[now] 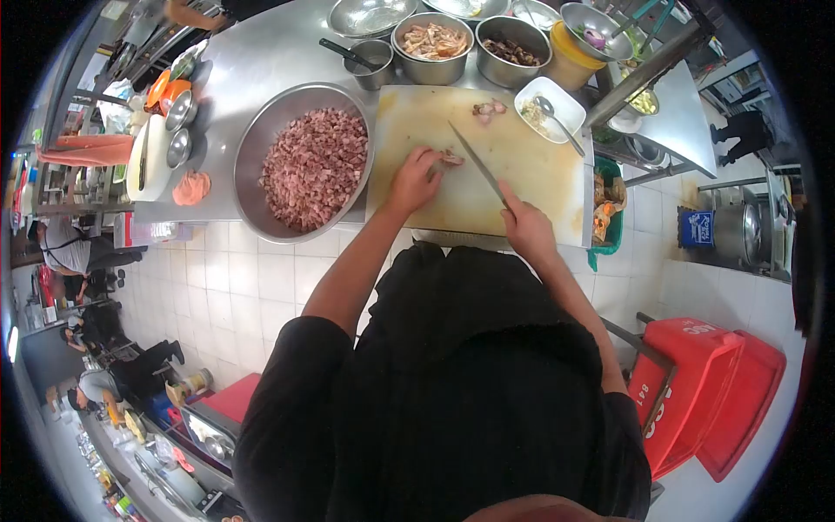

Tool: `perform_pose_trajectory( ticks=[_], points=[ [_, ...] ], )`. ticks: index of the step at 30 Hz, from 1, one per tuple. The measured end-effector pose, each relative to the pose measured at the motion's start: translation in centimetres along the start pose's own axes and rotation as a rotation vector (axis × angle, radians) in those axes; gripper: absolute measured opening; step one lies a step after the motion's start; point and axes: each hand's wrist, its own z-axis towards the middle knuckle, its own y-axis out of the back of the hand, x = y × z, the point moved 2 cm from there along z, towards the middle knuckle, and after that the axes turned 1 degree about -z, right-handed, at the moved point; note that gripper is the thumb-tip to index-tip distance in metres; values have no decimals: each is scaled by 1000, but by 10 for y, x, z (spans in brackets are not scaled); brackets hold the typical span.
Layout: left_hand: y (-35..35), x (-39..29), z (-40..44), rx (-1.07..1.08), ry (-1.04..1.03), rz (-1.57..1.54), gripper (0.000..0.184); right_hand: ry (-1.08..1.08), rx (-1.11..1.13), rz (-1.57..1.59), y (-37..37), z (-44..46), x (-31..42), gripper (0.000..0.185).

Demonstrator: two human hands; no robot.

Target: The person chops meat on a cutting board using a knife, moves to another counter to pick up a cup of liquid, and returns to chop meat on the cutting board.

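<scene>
My right hand (529, 230) is wrapped round the handle of a long kitchen knife (478, 163), its blade slanting up and left over the yellowed cutting board (513, 139). On the board, my left hand (417, 181) has its fingers bent and pressed against a small piece of meat (451, 158). The blade is just right of that piece, apart from it. Farther back lie a few more meat pieces (489, 110). Left of the board stands a big steel bowl (247, 165) full of diced pinkish meat (315, 167).
Behind the board are a small pot (374, 78), a pot of pale strips (435, 41) and one of dark pieces (510, 54). A white dish (567, 111) with a spoon sits at the board's right corner. A green bin (615, 222) is below right. Other people work at far left.
</scene>
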Motion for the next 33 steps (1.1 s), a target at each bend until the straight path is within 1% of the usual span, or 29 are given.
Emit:
perform_pose_trajectory(
  ticks=[4,7,10,13,16,19,22,25,28,30,33],
  points=[
    [-16,10,10,27,-25,28,33,3,141,-107,18,2,19,67],
    [-30,20,7,122,5,11,37,9,186,-90,26,-12,16,69],
    [-34,13,0,121,-29,-55,21,-1,186,-41,28,-28,12,72],
    [-35,10,-4,39,-47,-53,19,22,108,19,29,-32,20,74],
    [-34,8,-1,27,-79,-36,18,24,136,-40,28,-25,29,72],
    [-29,4,3,59,-129,-32,13,12,219,-153,22,-16,33,69],
    [-34,10,3,42,-122,37,12,30,230,-239,39,-16,50,67],
    [-35,7,1,58,-86,20,11,29,252,-269,51,-14,57,67],
    [-34,1,5,7,-99,3,8,23,279,-218,43,-5,50,66],
    [-32,1,4,31,-80,42,7,11,229,-161,10,4,35,66],
    [-32,5,7,59,-89,62,5,19,163,-97,4,15,29,64]
  ],
)
